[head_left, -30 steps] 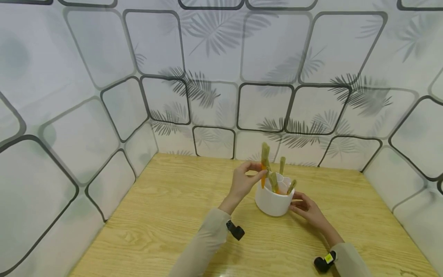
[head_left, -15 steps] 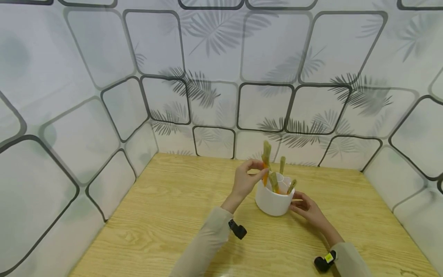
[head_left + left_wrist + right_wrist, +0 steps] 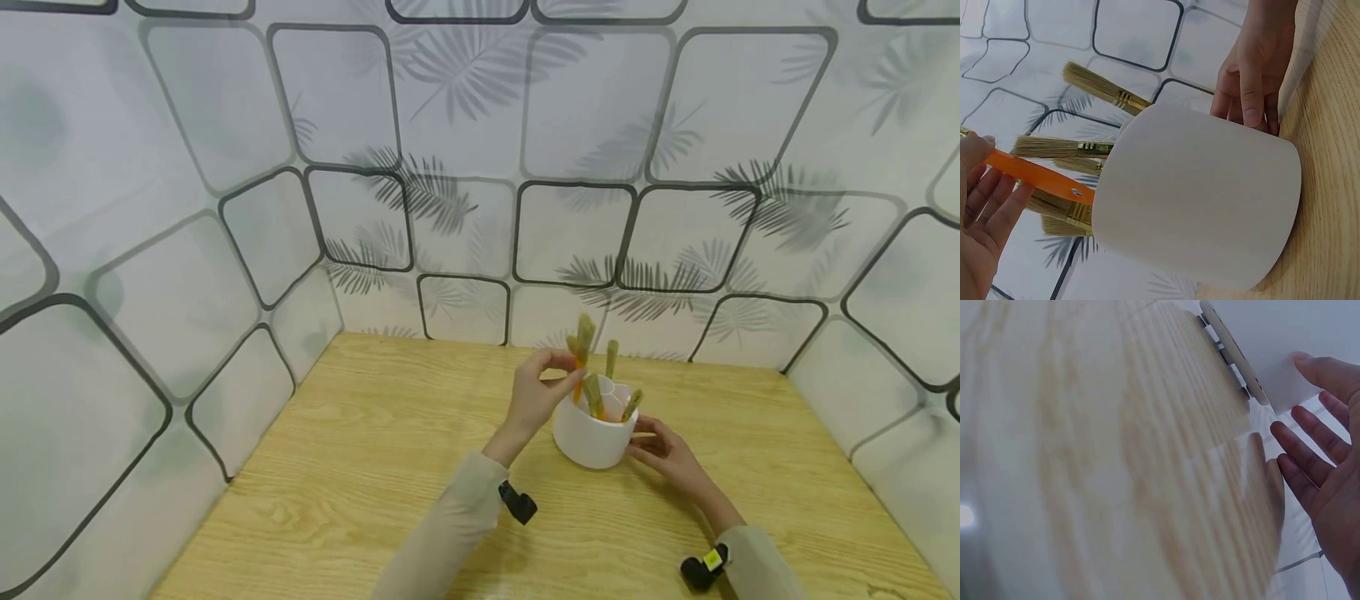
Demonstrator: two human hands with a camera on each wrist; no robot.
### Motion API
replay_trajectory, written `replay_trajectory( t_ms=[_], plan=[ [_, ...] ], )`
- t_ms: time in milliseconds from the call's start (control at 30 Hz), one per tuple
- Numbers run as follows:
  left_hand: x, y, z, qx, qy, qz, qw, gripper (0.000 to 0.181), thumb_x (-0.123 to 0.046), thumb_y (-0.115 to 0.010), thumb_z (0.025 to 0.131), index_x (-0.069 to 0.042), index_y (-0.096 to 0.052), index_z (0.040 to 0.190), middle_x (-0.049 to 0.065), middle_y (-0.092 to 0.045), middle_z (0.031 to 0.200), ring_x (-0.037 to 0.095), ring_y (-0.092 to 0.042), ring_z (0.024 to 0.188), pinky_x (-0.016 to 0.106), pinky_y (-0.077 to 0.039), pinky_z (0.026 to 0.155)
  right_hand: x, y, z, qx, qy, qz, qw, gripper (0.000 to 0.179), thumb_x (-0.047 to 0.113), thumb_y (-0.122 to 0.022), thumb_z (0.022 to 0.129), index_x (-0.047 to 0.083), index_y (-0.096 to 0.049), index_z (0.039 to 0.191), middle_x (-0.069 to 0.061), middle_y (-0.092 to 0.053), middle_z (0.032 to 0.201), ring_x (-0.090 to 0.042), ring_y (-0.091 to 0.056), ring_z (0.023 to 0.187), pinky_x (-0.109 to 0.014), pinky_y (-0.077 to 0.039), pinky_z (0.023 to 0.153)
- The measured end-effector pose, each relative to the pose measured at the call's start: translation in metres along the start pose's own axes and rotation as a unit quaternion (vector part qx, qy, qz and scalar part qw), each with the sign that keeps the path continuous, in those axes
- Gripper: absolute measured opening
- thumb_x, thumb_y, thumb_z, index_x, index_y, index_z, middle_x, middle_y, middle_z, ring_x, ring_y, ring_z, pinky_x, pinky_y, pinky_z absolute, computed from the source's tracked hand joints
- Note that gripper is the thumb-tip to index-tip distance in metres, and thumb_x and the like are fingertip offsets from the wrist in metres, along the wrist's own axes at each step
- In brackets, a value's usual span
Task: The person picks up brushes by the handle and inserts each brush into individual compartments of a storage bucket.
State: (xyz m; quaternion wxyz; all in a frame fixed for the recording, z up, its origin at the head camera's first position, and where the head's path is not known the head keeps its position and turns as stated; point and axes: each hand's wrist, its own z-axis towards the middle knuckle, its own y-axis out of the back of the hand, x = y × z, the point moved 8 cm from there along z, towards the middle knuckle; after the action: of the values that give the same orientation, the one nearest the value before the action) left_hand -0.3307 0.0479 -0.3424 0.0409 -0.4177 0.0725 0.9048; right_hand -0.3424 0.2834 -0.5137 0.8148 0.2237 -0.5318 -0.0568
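My left hand (image 3: 531, 404) pinches a paintbrush (image 3: 1047, 179) by its orange handle, bristles up. In the left wrist view the handle's lower end passes behind the near rim of a white round holder (image 3: 588, 442), so its tip is hidden. Several other paintbrushes (image 3: 1107, 87) stand bristles up in the holder, which has inner dividers. At the holder's right side is my right hand (image 3: 675, 462), its thumb touching the white wall and its fingers loosely extended, as the right wrist view (image 3: 1335, 456) of that hand shows.
The holder stands on a light wood-grain table (image 3: 360, 433). Patterned white walls (image 3: 465, 225) close off the back and both sides. A small black camera is strapped to each wrist.
My left hand has shifted slightly right with the paintbrush, over the holder's opening. The brush has tilted a little and sits lower than half a second ago. My right hand and the holder stay put.
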Motion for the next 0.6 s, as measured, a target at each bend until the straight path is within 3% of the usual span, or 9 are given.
replay_trajectory(
  t_ms=[367,600],
  plan=[
    [0.0012,-0.0012,-0.0064,-0.006,-0.021,-0.006,0.9997,0.018,0.001,-0.067,0.082,0.008,-0.061,0.096,0.023,-0.063,0.093,0.035,-0.062,0.088,0.021,-0.055,0.069,-0.0018,0.0006,0.0003,-0.001,-0.010,0.000,0.9999,0.049,0.006,-0.062,0.088,-0.002,-0.042,0.132,-0.002,-0.054,0.114,-0.010,-0.061,0.096,-0.021,-0.052,0.078],
    [0.0028,-0.0019,-0.0098,-0.011,-0.028,-0.003,0.9995,0.017,0.002,-0.067,0.081,0.008,-0.060,0.095,0.023,-0.063,0.092,0.036,-0.062,0.087,0.022,-0.055,0.069,-0.0009,0.0001,-0.0006,0.003,-0.004,0.003,1.0000,0.049,0.005,-0.061,0.088,-0.002,-0.042,0.132,0.005,-0.054,0.114,-0.009,-0.060,0.096,-0.021,-0.051,0.078]
  ],
)
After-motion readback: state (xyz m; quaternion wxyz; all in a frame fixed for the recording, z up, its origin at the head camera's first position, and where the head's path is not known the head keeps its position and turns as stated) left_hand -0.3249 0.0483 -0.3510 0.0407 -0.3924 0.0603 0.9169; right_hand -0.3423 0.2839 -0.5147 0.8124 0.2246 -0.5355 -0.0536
